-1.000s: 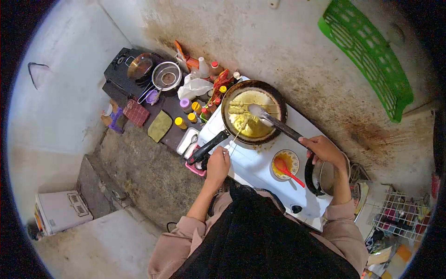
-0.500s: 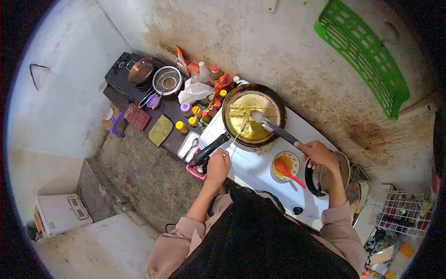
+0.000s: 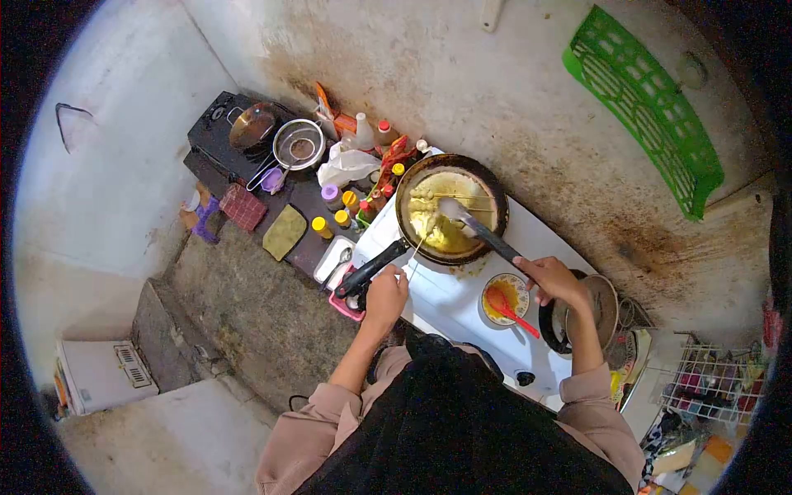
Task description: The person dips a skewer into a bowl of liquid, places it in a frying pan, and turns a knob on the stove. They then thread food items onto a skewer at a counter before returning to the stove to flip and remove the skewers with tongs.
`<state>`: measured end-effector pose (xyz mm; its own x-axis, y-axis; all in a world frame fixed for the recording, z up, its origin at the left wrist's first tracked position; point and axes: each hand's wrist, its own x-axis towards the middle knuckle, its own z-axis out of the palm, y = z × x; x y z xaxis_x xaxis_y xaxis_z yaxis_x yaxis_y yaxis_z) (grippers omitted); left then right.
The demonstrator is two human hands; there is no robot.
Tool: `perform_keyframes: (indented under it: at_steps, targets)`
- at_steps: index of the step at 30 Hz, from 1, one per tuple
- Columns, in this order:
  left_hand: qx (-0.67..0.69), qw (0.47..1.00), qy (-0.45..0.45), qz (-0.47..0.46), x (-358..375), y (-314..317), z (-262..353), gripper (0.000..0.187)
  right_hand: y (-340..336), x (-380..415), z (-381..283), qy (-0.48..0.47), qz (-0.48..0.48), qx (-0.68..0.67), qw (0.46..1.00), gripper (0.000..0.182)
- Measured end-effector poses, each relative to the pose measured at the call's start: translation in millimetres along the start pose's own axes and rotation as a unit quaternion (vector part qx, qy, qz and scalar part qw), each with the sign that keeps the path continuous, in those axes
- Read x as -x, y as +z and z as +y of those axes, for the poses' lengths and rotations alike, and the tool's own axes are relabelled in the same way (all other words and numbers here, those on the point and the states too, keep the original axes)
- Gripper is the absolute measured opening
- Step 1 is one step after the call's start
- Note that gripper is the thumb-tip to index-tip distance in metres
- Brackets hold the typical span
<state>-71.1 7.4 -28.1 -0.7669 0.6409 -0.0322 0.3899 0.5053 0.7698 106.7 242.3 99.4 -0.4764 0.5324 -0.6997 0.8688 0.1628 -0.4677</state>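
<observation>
My left hand (image 3: 385,297) is closed on a thin skewer (image 3: 418,247) that reaches over the rim of the frying pan (image 3: 497,181). It is beside the pan's black handle (image 3: 375,267). My right hand (image 3: 554,280) grips a dark-handled spatula (image 3: 495,239), its pale metal head down in the yellow contents of the pan. More thin sticks (image 3: 475,196) lie across the pan, with coated food pieces (image 3: 421,206) at its left side. A patterned bowl (image 3: 492,316) of orange-yellow mixture with a red spoon (image 3: 513,315) stands just below the pan.
The white stove top (image 3: 445,289) carries the pan, the bowl and a dark pot (image 3: 596,309) near my right forearm. Bottles and jars (image 3: 351,202), a strainer (image 3: 299,145) and a pink-edged container (image 3: 346,305) are to the left. A green rack (image 3: 652,115) hangs on the wall.
My right hand has shifted slightly left and down, and the spatula head has moved a little within the pan. My left hand keeps its hold on the skewer. The view has tilted slightly.
</observation>
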Motion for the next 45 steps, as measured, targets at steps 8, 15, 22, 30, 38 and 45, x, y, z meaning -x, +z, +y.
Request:
perform_keyframes:
  at_steps: [8,15,22,30,38,45]
  targets:
    - [-0.007,1.0,-0.004,0.002,0,0,0,0.016,-9,16,0,-0.005,0.033,-0.021,0.999,0.06]
    - [-0.016,1.0,-0.001,-0.008,0,-3,5,0.015,5,5,0,-0.028,0.002,-0.055,0.998,0.059]
    - [-0.029,0.999,0.005,-0.025,-1,-3,6,0.014,5,9,3,0.024,0.035,0.009,0.999,0.06]
    - [-0.092,0.994,0.052,-0.033,-5,-5,15,0.015,11,14,18,-0.011,0.024,-0.059,0.998,0.063]
    - [-0.157,0.979,0.118,-0.061,-7,-13,8,0.011,27,23,19,-0.018,0.085,-0.086,0.993,0.065]
    - [-0.199,0.97,0.118,-0.075,-12,-24,8,0.009,46,33,13,-0.007,0.101,-0.107,0.989,0.065]
